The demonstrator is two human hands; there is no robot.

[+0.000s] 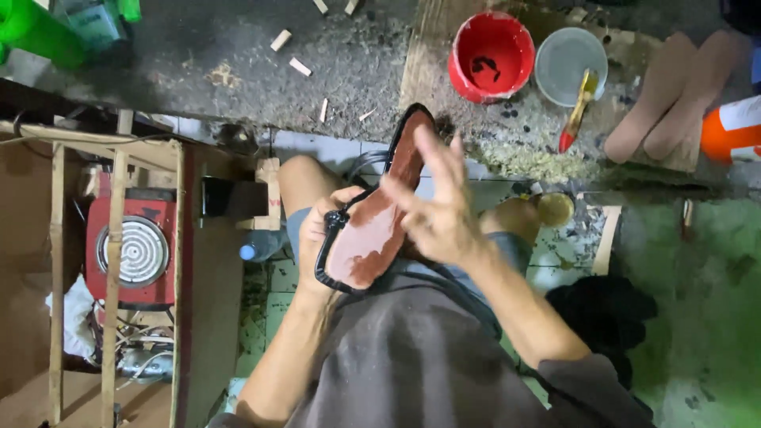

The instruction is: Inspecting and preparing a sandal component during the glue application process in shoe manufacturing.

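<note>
Grey cloth of the person's shirt point(412, 357) fills the bottom of the view, closest of all, with both forearms rising out of it over bare knees. Beyond the knees runs a dark, dusty workbench point(238, 55) strewn with sawdust and small wood offcuts. To the left, inside a rough wooden frame point(115, 261), sits a red electric hotplate point(131, 250) with a coiled ring. Held up between the hands is a shoe sole point(376, 218), reddish-brown on its face with a black edge, its toe pointing away toward the bench. The left hand point(321, 226) is closed round the sole's heel end, fingers wrapped on the black rim. The right hand point(436, 202) lies over the sole's middle with fingers spread and loosely open, resting on its surface rather than gripping. On the bench beyond stands a red bucket point(491, 55), beside it a pale plastic tub point(571, 63) with a red-handled brush point(579, 107) leaning across its rim, and to the right a pair of tan insoles point(674, 91).
</note>
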